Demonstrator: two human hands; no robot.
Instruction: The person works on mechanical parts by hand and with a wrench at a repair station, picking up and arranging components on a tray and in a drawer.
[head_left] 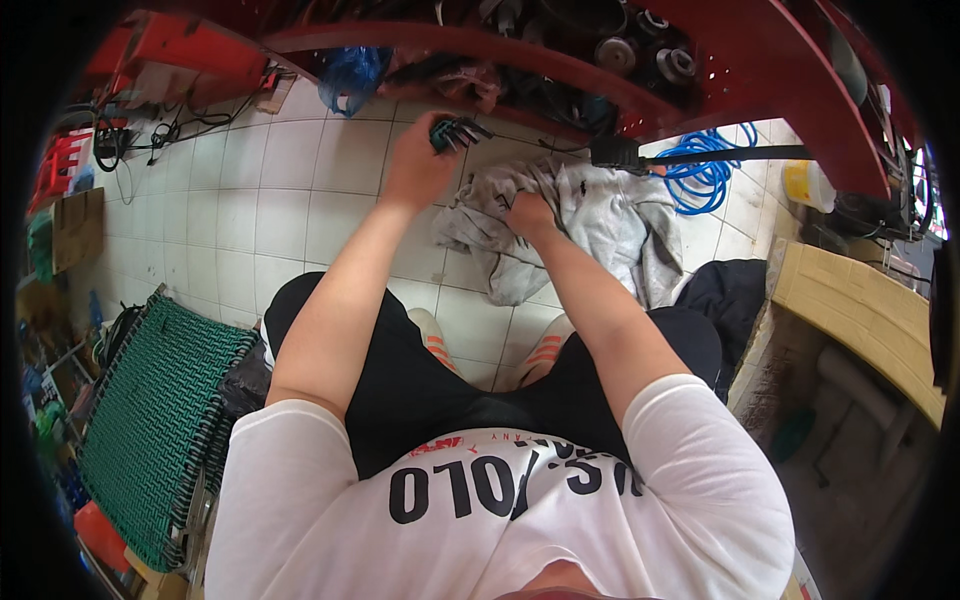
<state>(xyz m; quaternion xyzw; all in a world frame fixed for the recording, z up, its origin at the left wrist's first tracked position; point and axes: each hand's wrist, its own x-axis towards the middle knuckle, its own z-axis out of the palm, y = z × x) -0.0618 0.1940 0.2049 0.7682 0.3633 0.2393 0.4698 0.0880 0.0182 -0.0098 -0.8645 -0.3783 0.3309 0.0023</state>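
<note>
My left hand is raised over the tiled floor, closed around a hex key set with a green and black holder and several dark metal keys sticking out to the right. Lower and to the right, my right hand rests on a crumpled, stained grey cloth on the floor. Its fingers are curled around a thin dark hex key, whose bent end shows beside the thumb side. The fingers hide most of that key.
A red metal frame with shelved parts spans the far side, a blue plastic bag hanging from it. A coiled blue hose lies right of the cloth. A green woven seat stands left; a cardboard box stands right.
</note>
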